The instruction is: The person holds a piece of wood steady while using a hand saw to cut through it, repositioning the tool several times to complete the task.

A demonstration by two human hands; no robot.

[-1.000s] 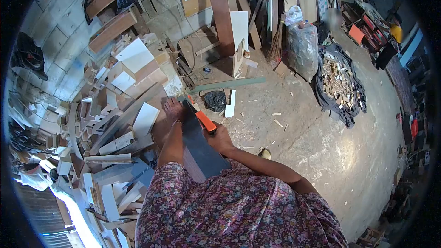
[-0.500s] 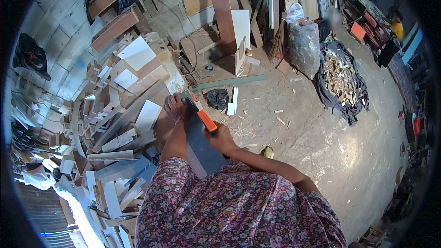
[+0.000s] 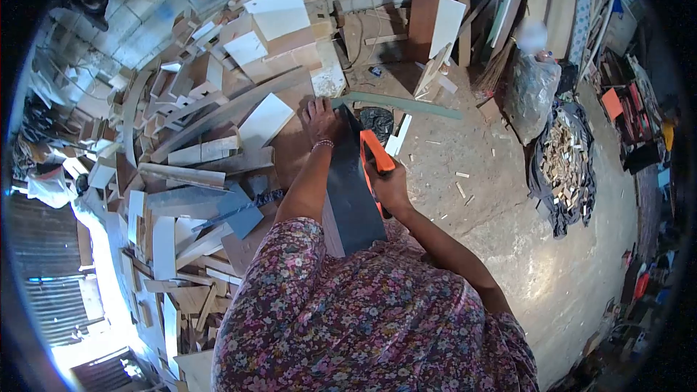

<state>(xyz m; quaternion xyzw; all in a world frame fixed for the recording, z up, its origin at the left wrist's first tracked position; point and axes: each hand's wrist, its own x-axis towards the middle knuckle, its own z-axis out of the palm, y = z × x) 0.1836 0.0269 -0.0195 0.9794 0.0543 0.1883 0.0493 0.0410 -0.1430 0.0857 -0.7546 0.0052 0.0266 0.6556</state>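
My right hand [image 3: 389,187] is closed round the orange and black handle of a saw [image 3: 376,152], right of a dark grey board [image 3: 353,203]. The saw's dark blade points up and left, toward the board's far end. My left hand [image 3: 323,122] lies with its fingers spread near the far end of the board, just left of the blade. A brown wooden surface [image 3: 294,149] shows beside and under that hand.
Piled wood offcuts [image 3: 181,178] fill the left side. A green strip [image 3: 406,104] and a black plastic bag [image 3: 376,123] lie beyond the saw. To the right are a full clear sack [image 3: 534,94] and a dark cloth holding wood scraps [image 3: 563,163].
The view has shifted, so the scene sits further right and more of the dark board shows. My right hand has drawn the saw nearer to my body; my left hand stays by the board's far end.
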